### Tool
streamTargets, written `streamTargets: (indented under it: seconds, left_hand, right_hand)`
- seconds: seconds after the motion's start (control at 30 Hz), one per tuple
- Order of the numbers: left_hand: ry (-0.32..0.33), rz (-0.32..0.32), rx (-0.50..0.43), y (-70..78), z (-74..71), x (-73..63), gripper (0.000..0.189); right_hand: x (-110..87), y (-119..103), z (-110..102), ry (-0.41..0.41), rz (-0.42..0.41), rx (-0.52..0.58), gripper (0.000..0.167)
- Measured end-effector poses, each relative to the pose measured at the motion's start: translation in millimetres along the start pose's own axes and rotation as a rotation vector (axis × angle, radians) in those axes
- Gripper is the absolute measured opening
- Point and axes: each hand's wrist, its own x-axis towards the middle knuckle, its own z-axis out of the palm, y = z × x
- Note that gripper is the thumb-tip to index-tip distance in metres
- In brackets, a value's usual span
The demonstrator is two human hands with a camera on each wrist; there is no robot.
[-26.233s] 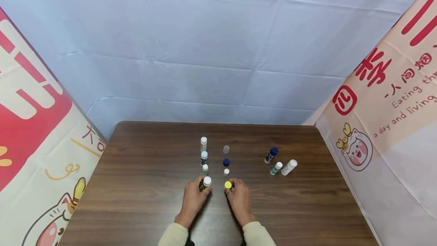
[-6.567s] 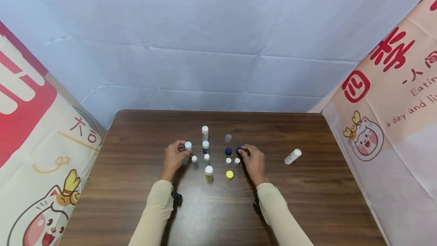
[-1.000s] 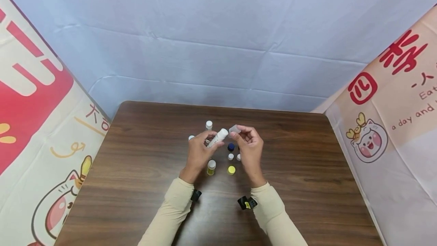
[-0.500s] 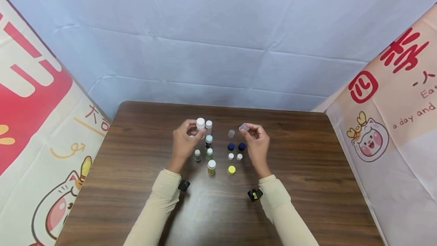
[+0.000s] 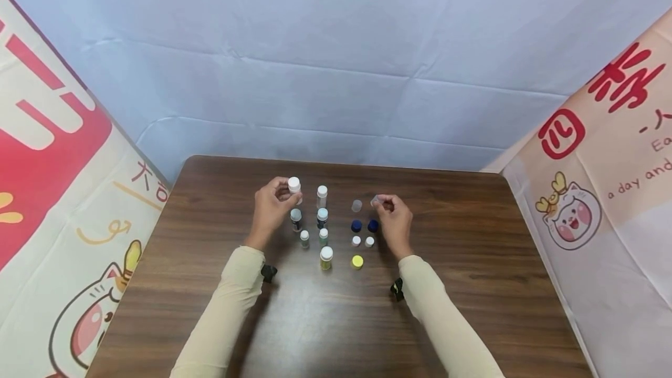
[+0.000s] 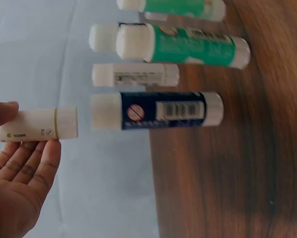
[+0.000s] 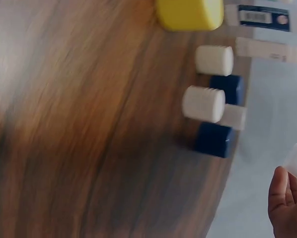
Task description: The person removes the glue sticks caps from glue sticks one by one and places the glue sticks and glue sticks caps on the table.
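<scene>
My left hand [image 5: 270,209] grips an uncapped white glue stick [image 5: 294,184] upright near the table's back. In the left wrist view the white glue stick [image 6: 32,124] hangs above the table, thumb on one side and fingers on the other. Beside it stand another white glue stick [image 5: 322,196] and, nearer me, two navy glue sticks, one of them a navy glue stick [image 5: 296,220] just below my left hand. My right hand [image 5: 396,223] pinches a translucent cap [image 5: 375,199] between thumb and fingers, right of a similar translucent cap [image 5: 357,206] on the table.
Closer to me stand two green glue sticks [image 5: 323,238] and a yellow glue stick [image 5: 326,258]. Right of them lie navy caps [image 5: 356,226], white caps [image 5: 356,241] and a yellow cap [image 5: 357,262]. The wooden table [image 5: 472,284] ends at a cloth backdrop [image 5: 325,104].
The cap has come off the white glue stick. Both hands have moved apart: the left with the glue stick to the left, the right with the cap to the right and lower.
</scene>
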Motion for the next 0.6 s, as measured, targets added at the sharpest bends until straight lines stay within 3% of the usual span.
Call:
streamTargets:
  seconds: [0.33, 0.6]
  left_hand:
    - [-0.062, -0.055, 0.053, -20.4, -6.5, 14.4, 0.03]
    - [-0.108, -0.085, 0.181, -38.8, -6.2, 24.0, 0.028]
  right_hand:
    - [11.1, 20.6, 11.1, -0.094, -0.013, -0.126, 0.022]
    - [20.5, 29.2, 16.8, -0.187, 0.045, -0.257, 0.031]
